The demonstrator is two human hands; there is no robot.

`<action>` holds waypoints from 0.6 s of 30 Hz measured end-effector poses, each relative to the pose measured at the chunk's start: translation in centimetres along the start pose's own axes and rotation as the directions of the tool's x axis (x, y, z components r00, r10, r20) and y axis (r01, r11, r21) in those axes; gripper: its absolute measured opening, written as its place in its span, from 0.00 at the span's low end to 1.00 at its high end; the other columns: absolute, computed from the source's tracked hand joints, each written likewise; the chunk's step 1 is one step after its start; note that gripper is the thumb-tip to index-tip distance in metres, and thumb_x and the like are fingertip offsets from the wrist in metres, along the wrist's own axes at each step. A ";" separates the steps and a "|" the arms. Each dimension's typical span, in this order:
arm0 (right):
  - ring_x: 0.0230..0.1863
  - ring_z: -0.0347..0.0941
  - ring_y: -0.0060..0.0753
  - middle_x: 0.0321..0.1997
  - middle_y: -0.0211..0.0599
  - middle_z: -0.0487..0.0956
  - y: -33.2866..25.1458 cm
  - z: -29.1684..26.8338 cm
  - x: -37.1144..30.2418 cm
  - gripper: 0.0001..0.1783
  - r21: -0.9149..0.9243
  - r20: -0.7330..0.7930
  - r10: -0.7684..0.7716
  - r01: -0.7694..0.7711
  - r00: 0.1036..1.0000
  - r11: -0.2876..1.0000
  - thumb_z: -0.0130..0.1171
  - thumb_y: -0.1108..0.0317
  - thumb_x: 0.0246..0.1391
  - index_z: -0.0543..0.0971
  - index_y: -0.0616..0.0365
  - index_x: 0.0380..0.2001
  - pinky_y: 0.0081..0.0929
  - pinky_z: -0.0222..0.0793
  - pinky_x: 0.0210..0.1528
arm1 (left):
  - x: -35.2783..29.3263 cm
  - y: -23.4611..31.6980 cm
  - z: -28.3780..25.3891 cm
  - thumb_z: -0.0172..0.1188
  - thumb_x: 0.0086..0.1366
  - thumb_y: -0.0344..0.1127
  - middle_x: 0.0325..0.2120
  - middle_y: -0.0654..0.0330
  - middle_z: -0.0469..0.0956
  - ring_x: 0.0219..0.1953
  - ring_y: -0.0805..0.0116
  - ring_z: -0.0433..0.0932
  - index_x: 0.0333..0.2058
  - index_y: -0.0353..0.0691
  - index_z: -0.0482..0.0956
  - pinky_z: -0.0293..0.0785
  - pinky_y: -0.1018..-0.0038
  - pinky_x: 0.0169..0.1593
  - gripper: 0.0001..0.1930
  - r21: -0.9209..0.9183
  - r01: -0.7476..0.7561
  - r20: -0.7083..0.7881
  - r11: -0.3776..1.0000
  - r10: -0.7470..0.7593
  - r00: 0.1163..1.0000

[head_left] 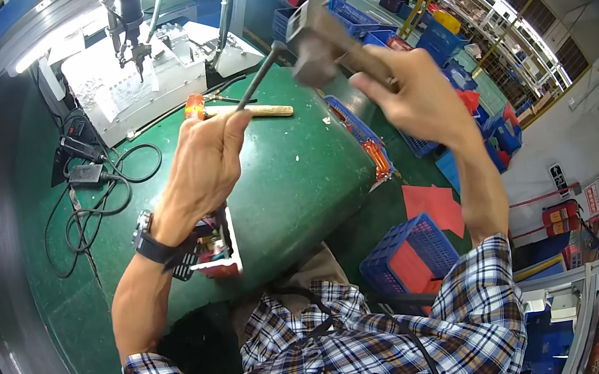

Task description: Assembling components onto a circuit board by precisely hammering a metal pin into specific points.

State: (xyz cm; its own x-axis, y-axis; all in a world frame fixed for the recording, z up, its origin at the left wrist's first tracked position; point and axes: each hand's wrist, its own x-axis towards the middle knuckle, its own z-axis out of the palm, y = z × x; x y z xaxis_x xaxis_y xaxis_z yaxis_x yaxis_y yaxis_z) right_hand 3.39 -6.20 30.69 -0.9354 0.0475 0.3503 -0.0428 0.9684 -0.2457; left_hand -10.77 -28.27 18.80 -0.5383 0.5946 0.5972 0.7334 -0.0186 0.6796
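My left hand (pixel 209 157) is closed around a dark metal rod (pixel 260 77), which slants up and to the right with a thicker end at the top. Raised at the right, my right hand (pixel 411 89) grips a hammer (pixel 322 44) by its handle. The hammer's head is slightly blurred and hangs close to the rod's upper end, apparently apart from it. Just beyond my left hand a tool with a pale wooden handle (pixel 267 109) and an orange end lies on the green table (pixel 291 180). Partly hidden under my left wrist is an open red-and-white case (pixel 234 245) with small parts inside.
Black cables (pixel 90 174) with an adapter lie at the left. A white machine (pixel 129 96) stands at the table's far side. A blue basket (pixel 360 130) with orange pieces hugs the right edge. Below it are another blue basket (pixel 427 238) and red sheets (pixel 434 207).
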 end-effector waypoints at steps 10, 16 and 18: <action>0.23 0.67 0.18 0.17 0.22 0.67 -0.1 0.7 -0.9 0.12 0.152 0.177 0.057 -0.085 0.982 0.985 0.63 0.63 0.63 0.77 0.61 0.31 0.23 0.65 0.28 | 0.1 1.1 1.3 0.49 0.76 0.41 0.12 0.48 0.60 0.15 0.48 0.58 0.19 0.31 0.67 0.56 0.58 0.24 0.26 -0.012 -0.057 0.054 0.998 0.058 0.997; 0.15 0.63 0.13 0.19 0.21 0.69 1.9 -5.4 -0.4 0.10 0.467 -0.482 0.260 -0.006 0.836 0.884 0.63 0.61 0.63 0.78 0.54 0.33 0.17 0.59 0.18 | 0.2 0.6 0.1 0.46 0.77 0.42 0.13 0.48 0.60 0.16 0.49 0.58 0.19 0.31 0.66 0.57 0.59 0.25 0.27 -0.019 0.010 0.016 1.000 -0.010 1.000; 0.16 0.64 0.18 0.19 0.22 0.70 2.3 -6.1 0.5 0.10 0.622 -0.632 0.221 0.316 0.743 0.716 0.63 0.61 0.62 0.79 0.56 0.34 0.22 0.60 0.17 | 0.4 0.4 0.6 0.46 0.77 0.42 0.12 0.48 0.60 0.16 0.50 0.59 0.19 0.31 0.67 0.58 0.59 0.25 0.27 0.009 -0.023 0.014 1.000 0.023 1.000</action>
State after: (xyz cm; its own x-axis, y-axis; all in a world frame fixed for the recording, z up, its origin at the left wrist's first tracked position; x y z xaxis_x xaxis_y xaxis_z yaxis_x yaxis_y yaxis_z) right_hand 5.02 -2.43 35.81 -0.4828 0.4036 0.7772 -0.5446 0.5566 -0.6274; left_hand -10.42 -27.62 19.07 -0.5153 0.6052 0.6067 0.7494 -0.0253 0.6617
